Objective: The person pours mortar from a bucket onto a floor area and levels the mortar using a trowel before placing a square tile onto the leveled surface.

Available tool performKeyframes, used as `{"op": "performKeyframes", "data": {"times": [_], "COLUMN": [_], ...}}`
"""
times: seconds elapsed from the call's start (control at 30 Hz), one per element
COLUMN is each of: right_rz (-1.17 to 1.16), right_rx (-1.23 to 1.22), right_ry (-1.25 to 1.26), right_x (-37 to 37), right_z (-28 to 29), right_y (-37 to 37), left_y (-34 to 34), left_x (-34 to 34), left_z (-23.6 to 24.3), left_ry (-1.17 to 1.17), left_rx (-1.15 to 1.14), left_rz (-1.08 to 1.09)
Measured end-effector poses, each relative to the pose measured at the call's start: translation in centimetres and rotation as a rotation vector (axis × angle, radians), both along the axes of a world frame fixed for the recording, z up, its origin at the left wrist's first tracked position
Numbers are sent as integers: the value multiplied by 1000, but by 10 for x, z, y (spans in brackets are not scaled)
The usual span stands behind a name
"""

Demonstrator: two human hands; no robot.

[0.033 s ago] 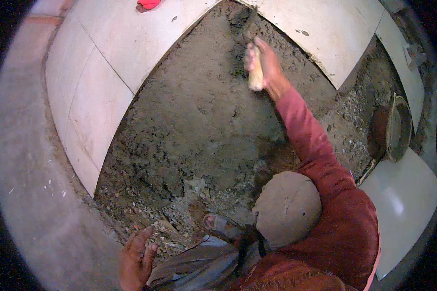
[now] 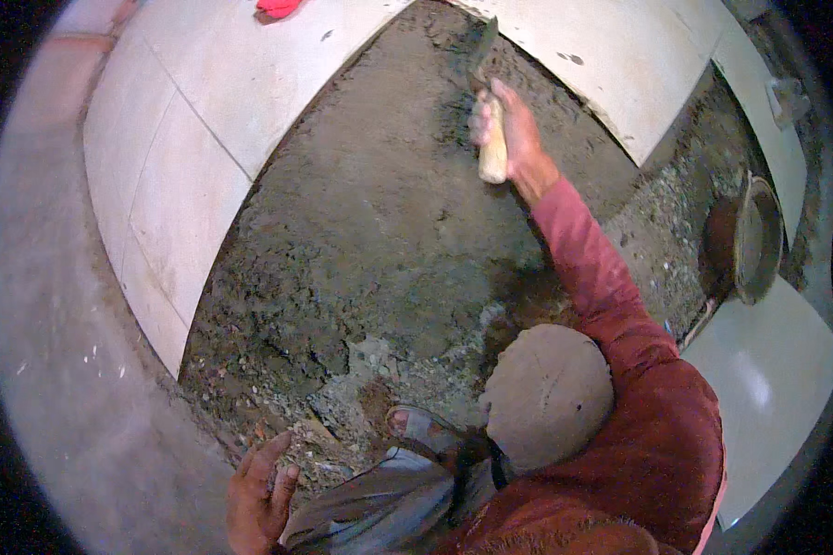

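Observation:
My right hand [image 2: 514, 129] is wrapped round the pale wooden handle of a trowel [image 2: 492, 153]. Its dark metal blade points away from me, low over or touching the wet grey mortar bed [image 2: 370, 185] near the far corner between the tiles. At the lower left, my left hand [image 2: 261, 495] is empty, its fingers apart, above the rubble-strewn edge of the bed.
Large cream tiles [image 2: 194, 83] border the mortar on the left, and another tile [image 2: 611, 65] lies at the far right. A round pan [image 2: 759, 240] stands tilted by a loose glossy tile [image 2: 768, 370]. Something red [image 2: 278, 7] lies at the top. A rounded grey-beige thing [image 2: 548, 398] sits beside my right arm.
My right hand has shifted slightly toward me and to the right with the trowel. The left hand stays in place.

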State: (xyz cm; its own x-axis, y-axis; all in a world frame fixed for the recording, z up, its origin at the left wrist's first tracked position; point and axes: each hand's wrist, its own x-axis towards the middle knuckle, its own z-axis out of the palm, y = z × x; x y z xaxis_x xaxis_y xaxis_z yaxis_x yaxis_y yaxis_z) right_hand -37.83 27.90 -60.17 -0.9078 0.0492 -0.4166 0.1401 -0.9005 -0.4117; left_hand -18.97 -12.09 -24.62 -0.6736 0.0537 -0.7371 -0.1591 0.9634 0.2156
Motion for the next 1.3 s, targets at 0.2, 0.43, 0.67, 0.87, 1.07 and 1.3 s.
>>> {"op": "performKeyframes", "data": {"times": [0.2, 0.43, 0.67, 0.87, 1.07, 1.3], "right_rz": [16, -64, 321, 531, 617, 638], "right_rx": [680, 1223, 2822, 3120, 3239, 3447], "right_ry": [-170, -485, -490, -767, -1105, -553], "right_x": [141, 225, 224, 159, 100, 116], "right_z": [45, 84, 111, 109, 57, 104], "right_y": [48, 226, 413, 494, 508, 424], "left_y": [-10, -13, 4, 4, -23, -15], "left_x": [4, 18, 13, 13, 16, 5], "left_z": [-16, -17, -19, -16, -47, -49], "left_ry": [-16, 111, 259, 208, 238, 176], "left_rx": [-33, 2, 8, -42, -137, -91], "left_rz": [-31, 26, -255, -305, -246, -213]}}
